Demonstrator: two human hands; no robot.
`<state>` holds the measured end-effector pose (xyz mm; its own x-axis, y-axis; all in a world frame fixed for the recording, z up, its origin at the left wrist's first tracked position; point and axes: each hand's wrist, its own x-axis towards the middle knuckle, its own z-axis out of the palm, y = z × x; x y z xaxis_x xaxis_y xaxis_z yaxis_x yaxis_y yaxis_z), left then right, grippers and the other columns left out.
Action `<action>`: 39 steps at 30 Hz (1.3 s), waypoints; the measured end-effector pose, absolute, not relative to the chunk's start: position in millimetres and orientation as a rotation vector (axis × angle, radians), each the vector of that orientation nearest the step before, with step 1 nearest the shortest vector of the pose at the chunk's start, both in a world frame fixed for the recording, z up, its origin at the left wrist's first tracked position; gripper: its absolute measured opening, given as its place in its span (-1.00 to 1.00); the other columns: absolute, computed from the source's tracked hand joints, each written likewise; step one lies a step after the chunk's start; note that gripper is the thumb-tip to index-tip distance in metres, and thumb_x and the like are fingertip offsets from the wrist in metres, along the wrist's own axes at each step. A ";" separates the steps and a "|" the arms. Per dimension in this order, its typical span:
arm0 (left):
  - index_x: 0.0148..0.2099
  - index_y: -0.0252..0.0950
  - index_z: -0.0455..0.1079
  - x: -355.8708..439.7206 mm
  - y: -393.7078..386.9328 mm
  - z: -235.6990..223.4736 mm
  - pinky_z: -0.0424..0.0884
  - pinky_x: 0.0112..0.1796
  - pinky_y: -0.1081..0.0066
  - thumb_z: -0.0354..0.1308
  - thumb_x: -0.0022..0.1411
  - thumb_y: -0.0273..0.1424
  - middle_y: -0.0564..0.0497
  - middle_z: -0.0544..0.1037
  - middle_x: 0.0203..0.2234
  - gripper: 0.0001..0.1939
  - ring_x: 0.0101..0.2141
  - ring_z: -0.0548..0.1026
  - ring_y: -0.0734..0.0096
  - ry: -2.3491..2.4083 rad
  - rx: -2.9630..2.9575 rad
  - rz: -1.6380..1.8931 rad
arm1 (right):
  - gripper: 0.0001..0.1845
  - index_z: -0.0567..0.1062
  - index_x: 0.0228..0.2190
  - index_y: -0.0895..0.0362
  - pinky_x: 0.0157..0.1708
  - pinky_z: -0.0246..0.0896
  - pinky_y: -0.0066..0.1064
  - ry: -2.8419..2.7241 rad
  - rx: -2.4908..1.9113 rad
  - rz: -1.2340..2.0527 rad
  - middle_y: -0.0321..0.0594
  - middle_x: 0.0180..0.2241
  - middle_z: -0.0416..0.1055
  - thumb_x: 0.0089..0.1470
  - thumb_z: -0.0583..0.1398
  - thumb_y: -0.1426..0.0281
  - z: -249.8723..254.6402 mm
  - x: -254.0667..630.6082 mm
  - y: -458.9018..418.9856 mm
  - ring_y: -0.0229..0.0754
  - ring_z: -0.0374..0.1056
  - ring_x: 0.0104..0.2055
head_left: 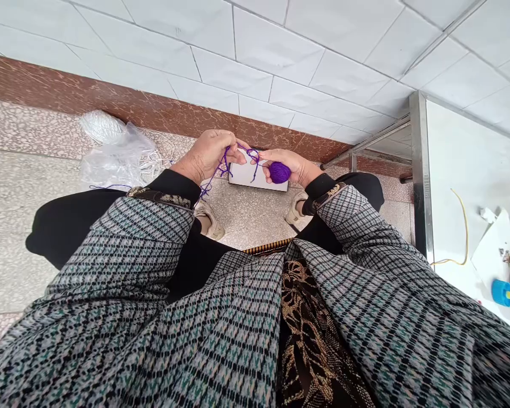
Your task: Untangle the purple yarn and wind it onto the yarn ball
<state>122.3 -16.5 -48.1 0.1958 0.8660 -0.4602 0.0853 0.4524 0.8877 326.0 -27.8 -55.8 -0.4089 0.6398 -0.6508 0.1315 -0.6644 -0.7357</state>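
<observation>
Purple yarn (253,157) runs in loops between my two hands. My left hand (210,153) pinches a strand of it, and more loose strands trail below that wrist. Opposite, my right hand (289,164) grips yarn between thumb and finger, with a small purple yarn ball (280,172) tucked against its curled fingers. One short end hangs down from the loop in the middle. Behind the yarn lies a white board or box (261,180) with a dark edge. Parts of the fingers are hidden, and whether the loop is knotted I cannot tell.
At left on the floor are a white yarn ball (102,127), a clear plastic bag (119,156) and loose white cord (153,161). A white table (454,170) with a metal leg stands at right, holding a yellow wire (466,226) and a blue cap (501,292). A tiled wall (255,73) rises ahead.
</observation>
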 end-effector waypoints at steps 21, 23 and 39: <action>-0.60 -0.21 0.26 117.7 -24.7 -50.0 0.54 -0.14 0.26 0.18 0.06 -0.55 -0.08 0.49 -0.53 -0.73 -0.37 0.60 0.25 1.123 1.179 0.576 | -0.88 0.52 -0.22 0.14 -0.54 0.29 -0.47 -0.619 -1.862 1.818 -0.25 -0.49 0.48 0.46 0.21 0.47 -99.9 325.0 -17.2 -0.21 0.47 -0.51; -0.59 -0.19 0.28 117.3 -24.4 -51.7 0.55 -0.13 0.28 0.21 0.06 -0.52 -0.07 0.48 -0.54 -0.75 -0.33 0.61 0.22 1.124 1.212 0.583 | -0.84 0.49 -0.22 0.13 -0.57 0.23 -0.49 -0.558 -1.868 1.859 -0.25 -0.48 0.48 0.50 0.18 0.45 -103.7 323.0 -20.0 -0.22 0.46 -0.54; -0.48 -0.21 0.26 111.5 -2.3 -80.6 0.46 -0.33 0.34 0.13 0.19 -0.59 -0.05 0.66 -0.29 -0.75 -0.46 0.46 0.47 1.385 0.778 0.903 | -0.76 0.36 -0.24 0.09 -0.47 0.45 -0.48 -0.813 -1.712 1.903 -0.36 -0.53 0.43 0.60 0.13 0.46 -91.5 315.8 -30.6 -0.26 0.41 -0.56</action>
<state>111.5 -2.3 -80.6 -0.0268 0.8825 -0.4696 -0.0736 0.4667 0.8813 315.8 -30.6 -91.5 -0.1265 0.6780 -0.7241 0.0541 -0.7241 -0.6875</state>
